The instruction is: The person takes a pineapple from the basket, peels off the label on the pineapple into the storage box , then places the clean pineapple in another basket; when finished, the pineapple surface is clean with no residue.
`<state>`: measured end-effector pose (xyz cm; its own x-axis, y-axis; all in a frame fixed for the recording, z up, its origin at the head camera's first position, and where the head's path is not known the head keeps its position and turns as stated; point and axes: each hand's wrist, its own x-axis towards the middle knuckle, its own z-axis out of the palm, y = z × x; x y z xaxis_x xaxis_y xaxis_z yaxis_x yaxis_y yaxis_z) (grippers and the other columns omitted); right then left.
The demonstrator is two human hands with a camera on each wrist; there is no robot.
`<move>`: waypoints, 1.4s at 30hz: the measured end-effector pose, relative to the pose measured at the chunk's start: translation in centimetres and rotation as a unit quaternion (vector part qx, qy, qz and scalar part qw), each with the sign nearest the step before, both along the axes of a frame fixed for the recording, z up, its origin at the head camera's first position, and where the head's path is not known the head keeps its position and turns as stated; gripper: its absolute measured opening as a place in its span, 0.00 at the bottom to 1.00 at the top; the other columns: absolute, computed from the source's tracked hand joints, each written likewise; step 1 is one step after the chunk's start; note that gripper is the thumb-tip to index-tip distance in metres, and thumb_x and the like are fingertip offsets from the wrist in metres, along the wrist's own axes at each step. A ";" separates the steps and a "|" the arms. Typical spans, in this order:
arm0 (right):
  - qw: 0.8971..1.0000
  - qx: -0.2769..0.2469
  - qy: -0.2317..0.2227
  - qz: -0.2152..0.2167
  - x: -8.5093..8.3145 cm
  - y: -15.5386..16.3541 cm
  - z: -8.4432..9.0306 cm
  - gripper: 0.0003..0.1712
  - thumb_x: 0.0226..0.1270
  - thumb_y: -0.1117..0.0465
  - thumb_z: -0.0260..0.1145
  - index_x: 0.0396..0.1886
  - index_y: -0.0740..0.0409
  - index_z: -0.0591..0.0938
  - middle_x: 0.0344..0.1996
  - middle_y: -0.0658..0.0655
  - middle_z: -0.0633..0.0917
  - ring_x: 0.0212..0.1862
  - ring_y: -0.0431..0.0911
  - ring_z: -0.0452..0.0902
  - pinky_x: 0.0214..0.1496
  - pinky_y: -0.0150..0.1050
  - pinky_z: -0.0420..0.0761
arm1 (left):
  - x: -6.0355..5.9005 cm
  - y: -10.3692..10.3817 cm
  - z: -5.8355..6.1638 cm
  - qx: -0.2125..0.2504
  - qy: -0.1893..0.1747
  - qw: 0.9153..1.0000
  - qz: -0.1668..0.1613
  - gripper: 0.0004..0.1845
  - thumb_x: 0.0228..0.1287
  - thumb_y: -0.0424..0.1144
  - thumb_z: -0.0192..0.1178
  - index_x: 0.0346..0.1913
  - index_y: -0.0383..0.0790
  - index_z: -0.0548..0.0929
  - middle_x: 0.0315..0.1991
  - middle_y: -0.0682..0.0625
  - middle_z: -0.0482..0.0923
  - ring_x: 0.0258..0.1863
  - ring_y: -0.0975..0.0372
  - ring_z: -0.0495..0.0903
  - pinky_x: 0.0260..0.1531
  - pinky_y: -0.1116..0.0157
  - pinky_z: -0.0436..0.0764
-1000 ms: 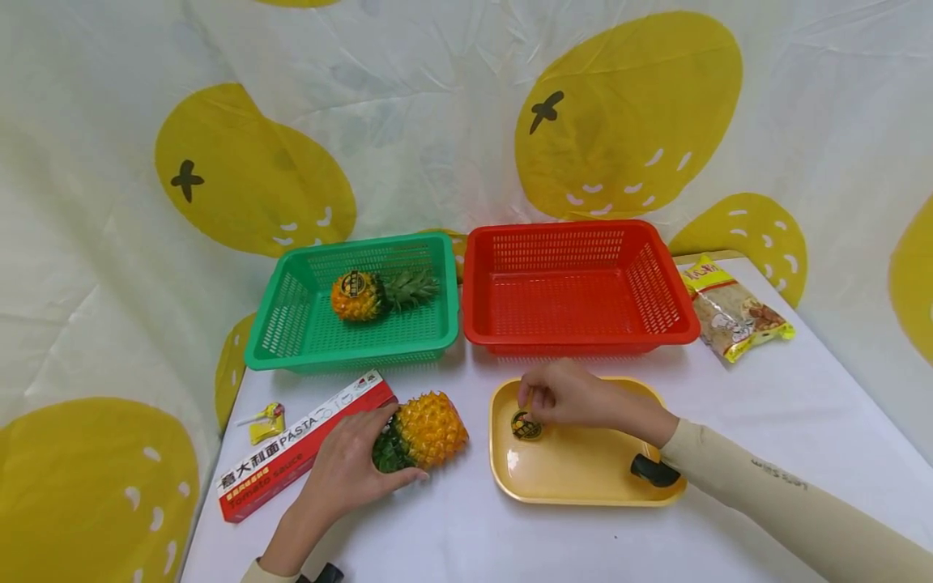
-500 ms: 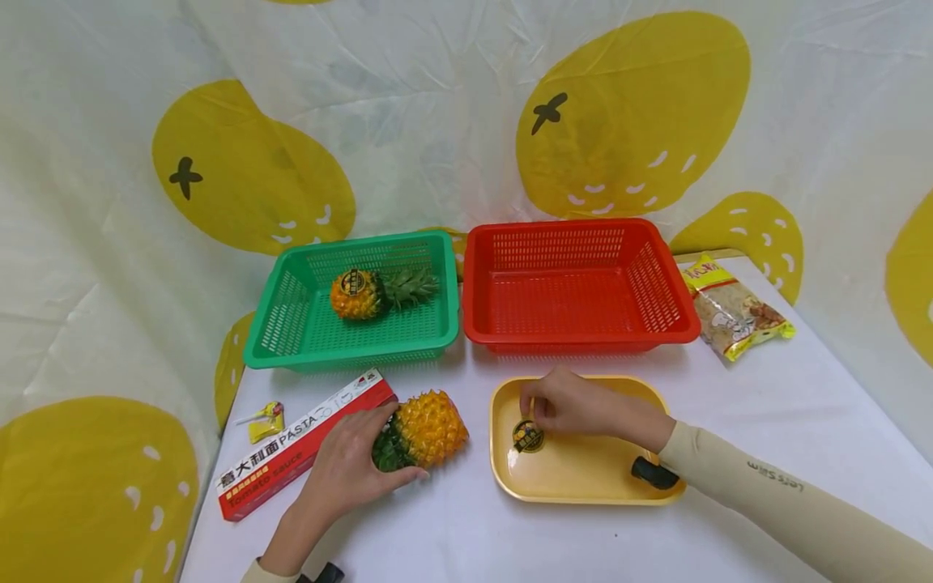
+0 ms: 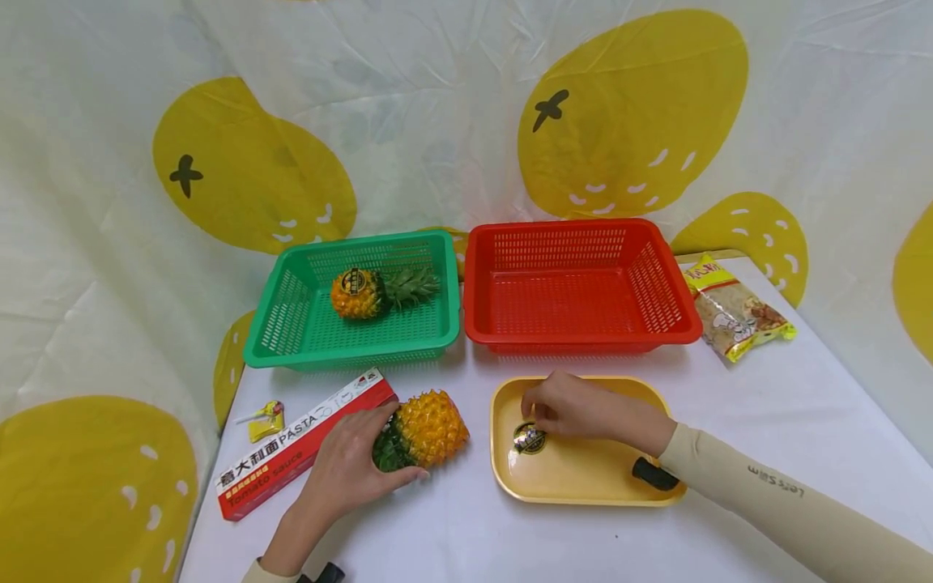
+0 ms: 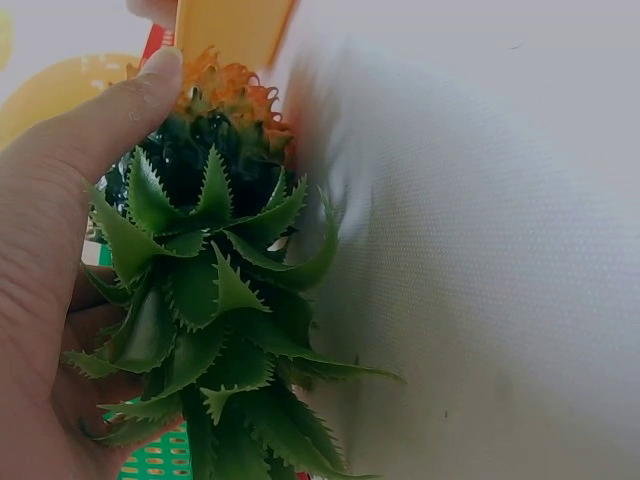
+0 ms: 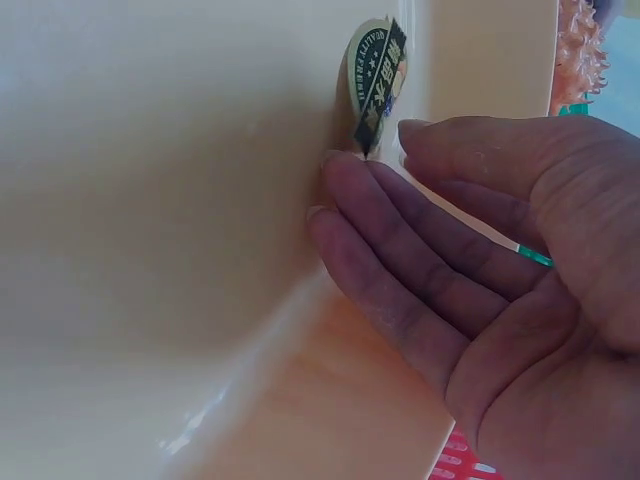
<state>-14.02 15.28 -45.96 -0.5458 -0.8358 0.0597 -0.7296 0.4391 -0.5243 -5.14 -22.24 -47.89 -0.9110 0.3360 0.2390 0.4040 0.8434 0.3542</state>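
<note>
Left hand (image 3: pixel 348 468) grips the pineapple (image 3: pixel 423 431) by its crown near the table's front left edge. Right hand (image 3: pixel 576 405) pinches the round sticker (image 3: pixel 530 438) inside the yellow tray (image 3: pixel 583 486). Risk: the sticker may crease or re-adhere. Only the right wrist view shows the sticker's lifted edge.

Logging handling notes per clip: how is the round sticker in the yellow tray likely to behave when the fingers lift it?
The sticker looks thin and probably floppy: it curls off the yellow tray in the right wrist view. It is likely very light, pinched by the right hand at one edge. It may cling to skin if adhesive.
</note>
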 end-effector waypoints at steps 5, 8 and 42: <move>1.000 0.012 0.009 -0.001 0.0 -0.1 0.1 0.08 0.60 0.73 0.75 0.34 0.58 0.87 0.21 0.39 0.77 0.25 0.32 0.69 0.29 0.29 0.75 | 0.1 0.0 0.1 0.000 -0.002 1.000 -0.001 0.56 0.47 0.78 0.73 0.71 0.42 0.79 0.63 0.47 0.82 0.60 0.50 0.82 0.62 0.46 0.79; 1.000 0.021 0.011 -0.004 0.0 -0.2 0.5 0.07 0.62 0.72 0.75 0.36 0.58 0.88 0.22 0.39 0.76 0.25 0.33 0.69 0.29 0.30 0.75 | 0.1 0.0 0.1 0.000 -0.002 1.000 0.001 0.56 0.47 0.78 0.73 0.71 0.41 0.79 0.63 0.46 0.82 0.59 0.50 0.82 0.62 0.46 0.79; 0.999 -0.008 0.035 0.016 0.6 -7.1 5.9 0.15 0.72 0.58 0.74 0.55 0.54 0.88 0.52 0.50 0.87 0.53 0.45 0.83 0.55 0.38 0.84 | 0.1 0.0 0.1 0.004 -0.013 1.000 0.008 0.56 0.47 0.78 0.73 0.71 0.42 0.79 0.63 0.46 0.83 0.59 0.51 0.82 0.62 0.46 0.79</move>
<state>-13.45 8.15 -40.08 -0.5129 -0.8514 0.1100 -0.7785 0.4073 -0.4776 -5.00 -22.24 -47.83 -0.9223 0.3192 0.2179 0.3808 0.8469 0.3712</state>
